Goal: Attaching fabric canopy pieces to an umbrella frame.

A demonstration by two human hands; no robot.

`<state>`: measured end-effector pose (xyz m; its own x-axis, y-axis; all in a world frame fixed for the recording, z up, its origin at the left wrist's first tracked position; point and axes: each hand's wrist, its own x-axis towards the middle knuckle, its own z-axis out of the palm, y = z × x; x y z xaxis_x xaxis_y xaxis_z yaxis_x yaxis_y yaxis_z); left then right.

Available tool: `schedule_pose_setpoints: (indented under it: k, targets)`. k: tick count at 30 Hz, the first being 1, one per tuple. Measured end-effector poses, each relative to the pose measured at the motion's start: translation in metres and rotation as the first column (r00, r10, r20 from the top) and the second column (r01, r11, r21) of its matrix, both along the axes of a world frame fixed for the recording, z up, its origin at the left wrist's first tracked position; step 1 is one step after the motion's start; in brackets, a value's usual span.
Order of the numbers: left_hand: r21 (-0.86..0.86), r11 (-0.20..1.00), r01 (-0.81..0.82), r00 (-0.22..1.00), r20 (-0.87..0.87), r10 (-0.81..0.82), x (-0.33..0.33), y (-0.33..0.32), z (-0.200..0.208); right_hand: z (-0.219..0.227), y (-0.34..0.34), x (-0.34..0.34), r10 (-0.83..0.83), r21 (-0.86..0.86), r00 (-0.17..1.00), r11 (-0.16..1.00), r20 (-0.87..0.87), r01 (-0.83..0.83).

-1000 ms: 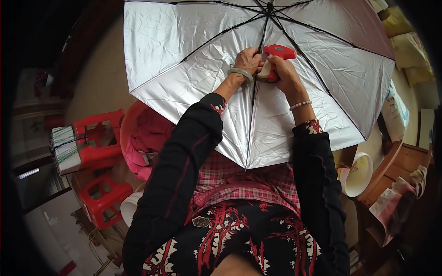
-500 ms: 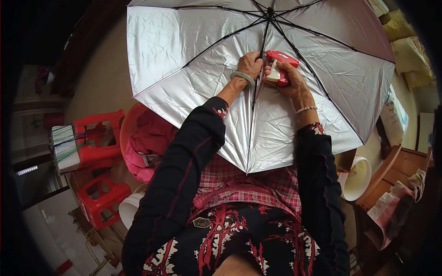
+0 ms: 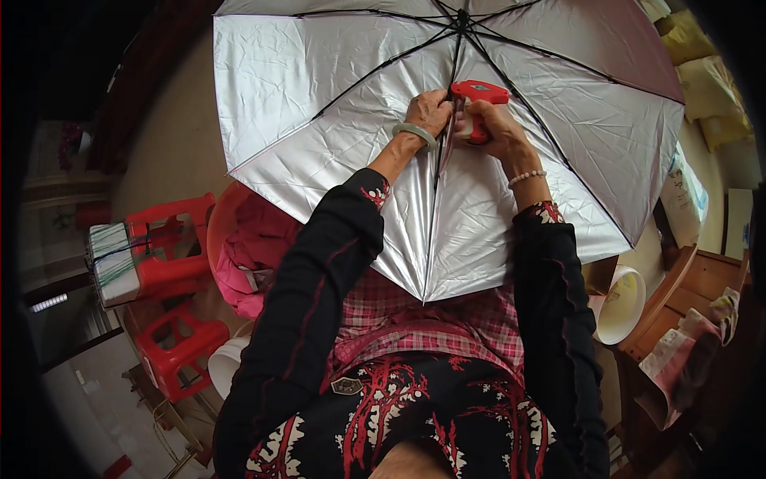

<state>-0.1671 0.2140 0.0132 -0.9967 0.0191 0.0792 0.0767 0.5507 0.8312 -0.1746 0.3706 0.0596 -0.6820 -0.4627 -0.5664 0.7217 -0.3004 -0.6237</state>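
An open umbrella (image 3: 271,72) with a silver inside lies spread before me, its black ribs meeting at a hub (image 3: 462,22) near the top edge. My left hand (image 3: 429,114) is closed on a black rib (image 3: 436,172) and the cloth beside it, a pale bangle on its wrist. Just right of that rib, my right hand (image 3: 503,132) is wrapped round a red and white gun-shaped hand tool (image 3: 483,93). The tool's front end points at the rib, close to my left fingers. What lies exactly at its tip is hidden.
Red plastic stools (image 3: 182,347) stand at the left, next to an orange tub (image 3: 219,214) of pink cloth (image 3: 254,243). A white bucket (image 3: 625,307) and a wooden seat (image 3: 678,291) are at the right. Yellowish bags (image 3: 712,92) lie at the far right.
The tool in my right hand has turned and shifted slightly left, so its front end is now at the rib. The umbrella and my left hand have moved slightly left.
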Motion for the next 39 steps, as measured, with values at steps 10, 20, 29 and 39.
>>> schedule_pose_setpoints:
  k: [10, 20, 29, 39]
  targets:
    - [-0.156, 0.987, -0.036, 0.998, -0.055, 0.028, -0.004, 0.003, 0.005, 0.004, 0.018, -0.007, 0.152, 0.021, 0.979, 0.988, -0.136, -0.151]
    - [0.143, 0.969, 0.201, 0.978, -0.09, -0.19, 0.012, -0.021, 0.135, 0.044, 0.061, -0.01, -0.263, -0.084, 0.938, 0.965, -0.225, 0.25]
    - [0.793, 0.207, 0.573, 0.762, -0.423, -0.491, 0.157, 0.001, 0.251, 0.111, 0.04, 0.03, -0.24, -0.139, 0.925, 0.968, -0.294, 0.207]
    - [0.751, 0.113, 0.651, 0.66, -0.486, -0.573, 0.296, -0.135, 0.235, 0.123, 0.086, 0.096, -0.509, -0.179, 0.61, 0.835, -0.607, 0.52]
